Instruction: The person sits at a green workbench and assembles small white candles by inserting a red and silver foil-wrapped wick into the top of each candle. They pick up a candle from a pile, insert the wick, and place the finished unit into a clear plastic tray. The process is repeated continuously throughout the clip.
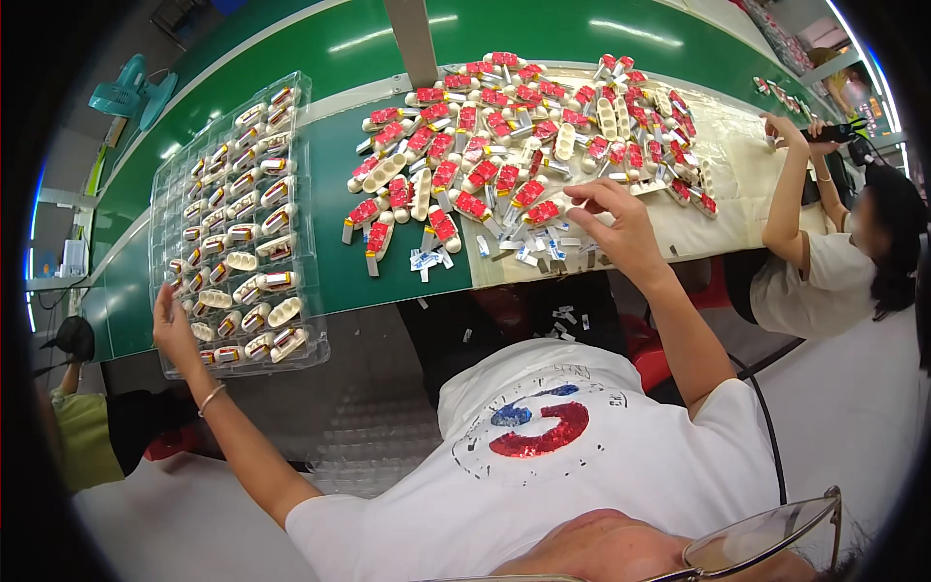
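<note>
My left hand (pixel 175 325) rests on the near left edge of a clear plastic tray (pixel 167 199) whose pockets hold several small cream parts. My right hand (pixel 618 225) reaches into a large pile of small cream and red parts (pixel 514 136) on the green table, fingers pinching at one part at the pile's near edge. Whether the fingers have closed on it is hard to tell. Small white and blue scraps (pixel 529 250) lie just in front of the pile.
A co-worker in a white shirt (pixel 819 281) sits at the right, both hands up at the table's far right edge. A teal fan (pixel 126 95) stands far left. A grey post (pixel 412 41) rises behind the pile. Another person sits low at the left.
</note>
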### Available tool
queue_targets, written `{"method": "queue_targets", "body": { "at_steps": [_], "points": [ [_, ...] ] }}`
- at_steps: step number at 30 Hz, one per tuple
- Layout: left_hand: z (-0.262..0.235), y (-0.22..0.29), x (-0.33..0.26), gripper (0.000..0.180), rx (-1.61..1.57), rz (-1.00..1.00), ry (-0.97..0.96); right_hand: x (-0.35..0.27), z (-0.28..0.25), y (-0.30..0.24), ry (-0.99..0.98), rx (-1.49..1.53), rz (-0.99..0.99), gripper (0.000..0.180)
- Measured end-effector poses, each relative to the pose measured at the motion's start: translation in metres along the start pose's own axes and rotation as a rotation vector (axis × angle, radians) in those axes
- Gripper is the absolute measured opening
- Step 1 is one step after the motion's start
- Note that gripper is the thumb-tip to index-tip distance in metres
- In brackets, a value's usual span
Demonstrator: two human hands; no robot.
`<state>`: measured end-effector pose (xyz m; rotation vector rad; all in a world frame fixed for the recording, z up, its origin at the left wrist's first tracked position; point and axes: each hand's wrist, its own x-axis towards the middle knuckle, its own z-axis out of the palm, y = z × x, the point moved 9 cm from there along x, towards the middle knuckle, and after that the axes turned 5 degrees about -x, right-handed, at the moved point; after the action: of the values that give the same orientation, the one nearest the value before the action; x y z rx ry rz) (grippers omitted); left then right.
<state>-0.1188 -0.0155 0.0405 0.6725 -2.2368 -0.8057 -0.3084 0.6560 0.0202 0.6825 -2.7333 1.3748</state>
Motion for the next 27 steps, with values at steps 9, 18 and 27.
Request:
{"method": "queue_targets", "body": {
  "at_steps": [9, 18, 27],
  "points": [
    [0.208, 0.271, -0.198, 0.019, -0.721, -0.224, -0.738, 0.003, 0.013, 0.004, 0.0, -0.168, -0.113, 0.025],
    [0.328, 0.357, -0.3, 0.041, -1.196, -0.5, -0.881, -0.023, -0.006, -0.019, 0.138, 0.143, -0.078, 0.027],
    [0.307, 0.359, -0.304, 0.036, -1.112, -0.612, -1.148, -0.027, -0.024, -0.064, 0.06, 0.137, -0.44, 0.032]
  ]
}}
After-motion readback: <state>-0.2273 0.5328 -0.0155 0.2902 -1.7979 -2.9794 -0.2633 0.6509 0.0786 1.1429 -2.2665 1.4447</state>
